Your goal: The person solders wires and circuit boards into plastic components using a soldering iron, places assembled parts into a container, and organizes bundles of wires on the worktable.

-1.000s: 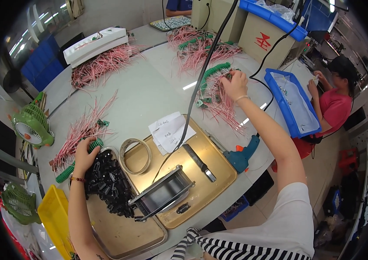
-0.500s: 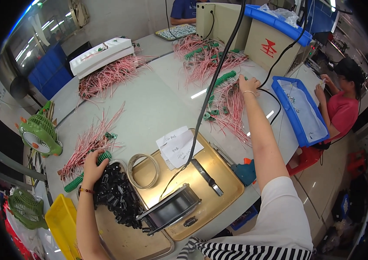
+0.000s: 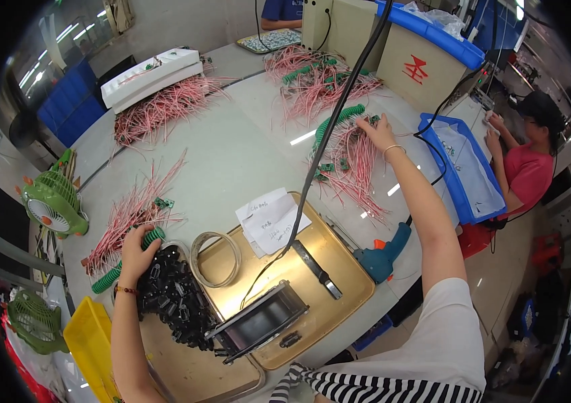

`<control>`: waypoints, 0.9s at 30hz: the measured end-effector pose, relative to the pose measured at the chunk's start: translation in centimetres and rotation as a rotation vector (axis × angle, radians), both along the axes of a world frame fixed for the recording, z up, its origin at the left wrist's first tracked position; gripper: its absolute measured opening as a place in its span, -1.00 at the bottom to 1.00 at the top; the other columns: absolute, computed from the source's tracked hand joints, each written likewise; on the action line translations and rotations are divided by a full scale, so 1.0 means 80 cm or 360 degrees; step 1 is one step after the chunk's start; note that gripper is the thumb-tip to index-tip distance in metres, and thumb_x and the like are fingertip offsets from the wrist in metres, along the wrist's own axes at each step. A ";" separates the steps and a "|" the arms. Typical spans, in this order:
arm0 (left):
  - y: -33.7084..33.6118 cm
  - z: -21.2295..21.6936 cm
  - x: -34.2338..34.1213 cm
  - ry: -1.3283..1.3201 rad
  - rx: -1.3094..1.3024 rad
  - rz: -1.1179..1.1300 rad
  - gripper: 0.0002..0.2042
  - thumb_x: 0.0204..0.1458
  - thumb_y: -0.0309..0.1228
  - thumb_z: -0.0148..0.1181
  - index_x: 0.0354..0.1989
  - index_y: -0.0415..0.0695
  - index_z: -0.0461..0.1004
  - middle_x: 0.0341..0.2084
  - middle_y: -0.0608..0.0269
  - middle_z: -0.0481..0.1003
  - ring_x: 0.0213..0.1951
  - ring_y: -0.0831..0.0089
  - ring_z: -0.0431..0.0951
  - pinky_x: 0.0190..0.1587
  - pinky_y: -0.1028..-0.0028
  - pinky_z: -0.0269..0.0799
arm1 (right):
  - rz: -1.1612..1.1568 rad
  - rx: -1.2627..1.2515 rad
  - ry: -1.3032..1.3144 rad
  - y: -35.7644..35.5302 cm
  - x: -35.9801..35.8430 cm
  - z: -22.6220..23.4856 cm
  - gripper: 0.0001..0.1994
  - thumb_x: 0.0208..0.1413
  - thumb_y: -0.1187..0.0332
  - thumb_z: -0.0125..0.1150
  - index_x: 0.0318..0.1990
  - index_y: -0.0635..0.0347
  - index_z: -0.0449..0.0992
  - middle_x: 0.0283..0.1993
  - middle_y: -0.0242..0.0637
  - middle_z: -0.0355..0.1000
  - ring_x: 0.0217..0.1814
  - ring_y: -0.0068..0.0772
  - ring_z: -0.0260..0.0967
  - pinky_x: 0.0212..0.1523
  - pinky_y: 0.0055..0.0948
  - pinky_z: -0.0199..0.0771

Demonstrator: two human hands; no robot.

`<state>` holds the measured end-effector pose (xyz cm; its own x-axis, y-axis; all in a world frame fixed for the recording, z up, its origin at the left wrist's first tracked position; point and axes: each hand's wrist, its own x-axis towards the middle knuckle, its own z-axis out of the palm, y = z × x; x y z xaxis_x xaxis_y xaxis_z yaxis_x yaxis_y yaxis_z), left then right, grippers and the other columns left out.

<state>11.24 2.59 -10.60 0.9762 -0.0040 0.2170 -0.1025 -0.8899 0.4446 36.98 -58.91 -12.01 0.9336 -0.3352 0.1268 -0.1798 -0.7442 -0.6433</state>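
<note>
On the left of the table, my left hand (image 3: 139, 254) curls its fingers at the end of a green ridged strip (image 3: 153, 235), beside a heap of pink wires (image 3: 127, 218) with small green circuit boards (image 3: 163, 202). Farther off to the right, my right hand (image 3: 383, 134) has its thumb and fingers on the upper edge of a bundle of pink wires (image 3: 358, 158). Another green ridged strip (image 3: 329, 125) curves along that bundle. Its fingertips are partly lost among the wires. Black plastic parts (image 3: 171, 295) lie heaped right by my left wrist.
A gold tray (image 3: 352, 295) bears paper slips (image 3: 272, 221), a tape roll (image 3: 198, 258) and a black reel (image 3: 258, 322). A teal power tool (image 3: 383, 255) lies right of it. A black cable (image 3: 329, 134) hangs across the view. A co-worker (image 3: 531, 154) sits beyond a blue bin (image 3: 467, 168).
The whole view has shifted slightly. My right hand has turned a little, with its fingers farther apart on the bundle, and the forearm has swung right, uncovering the teal tool. My left hand stays at its strip.
</note>
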 end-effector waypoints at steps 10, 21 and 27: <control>0.005 -0.006 0.002 -0.0001 -0.0004 -0.0016 -0.64 -0.13 -0.30 0.27 -0.13 -0.14 0.46 -0.37 0.12 0.42 -0.25 0.18 0.43 -0.14 0.31 0.33 | 0.0673 -0.0513 0.0381 0.027 -0.093 0.005 0.49 -0.60 -0.46 0.36 0.42 0.00 -0.50 0.36 0.31 -0.08 0.39 0.30 -0.07 0.30 0.08 -0.02; 0.005 -0.008 0.001 0.0016 0.0042 0.0002 -0.62 -0.12 -0.31 0.26 -0.10 -0.18 0.46 -0.31 0.09 0.45 -0.20 0.18 0.46 -0.10 0.31 0.35 | 0.0495 -0.0628 0.0556 0.069 -0.127 0.022 0.49 -0.62 -0.31 0.47 0.41 0.10 -0.45 0.34 0.34 -0.10 0.40 0.30 -0.14 0.28 0.16 -0.03; 0.005 -0.006 -0.002 -0.0022 0.0020 -0.0009 -0.64 -0.12 -0.28 0.25 -0.12 -0.13 0.46 -0.34 0.09 0.43 -0.20 0.14 0.43 -0.11 0.28 0.33 | 0.0364 -0.0550 0.0486 0.056 -0.112 0.029 0.34 -0.52 -0.07 0.55 0.31 0.48 -0.27 0.30 0.33 -0.02 0.33 0.27 0.02 0.26 -0.17 0.18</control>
